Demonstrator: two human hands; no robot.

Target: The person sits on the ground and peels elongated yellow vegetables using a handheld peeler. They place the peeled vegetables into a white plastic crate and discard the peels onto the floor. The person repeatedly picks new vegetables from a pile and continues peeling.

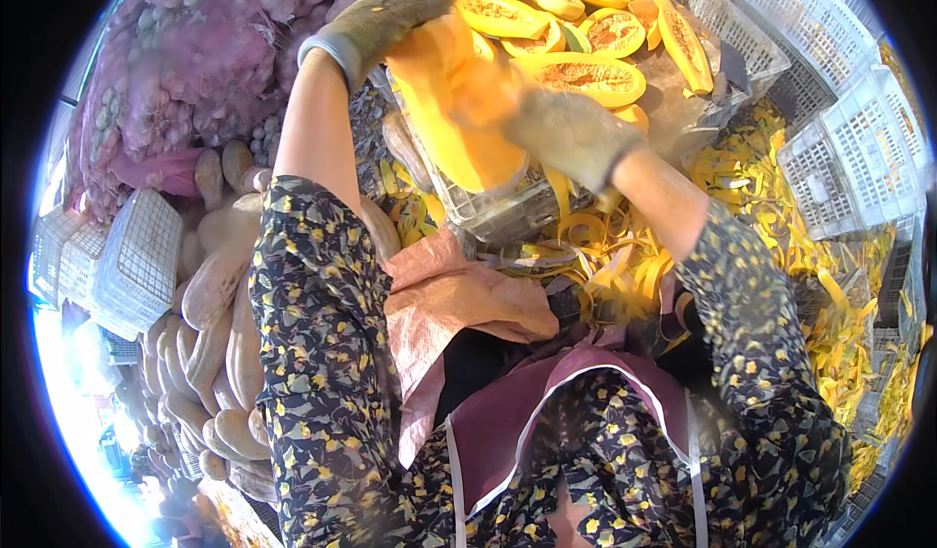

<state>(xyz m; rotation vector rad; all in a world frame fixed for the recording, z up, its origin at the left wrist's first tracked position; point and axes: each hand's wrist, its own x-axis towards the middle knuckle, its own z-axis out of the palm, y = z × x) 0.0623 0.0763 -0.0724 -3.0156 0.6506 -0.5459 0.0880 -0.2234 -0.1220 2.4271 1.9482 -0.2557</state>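
Observation:
My left hand (381, 25), in a soiled work glove, grips the upper end of a long peeled orange squash (450, 127). The squash slants above the near rim of a plastic crate (476, 215). My gloved right hand (575, 134) is at the squash's right side, its fingers blurred. An orange blur lies between the hand and the squash, and I cannot tell what the fingers hold. Beyond them, several halved squashes (585, 76) lie cut face up, their seed cavities showing.
Curled peelings (622, 255) cover the ground before me and to the right. Unpeeled tan squashes (212, 350) are heaped at left, below purple mesh sacks (198, 57). White plastic crates (856, 145) stand at right, another crate (139, 255) at left. A pinkish cloth (454, 292) lies near my lap.

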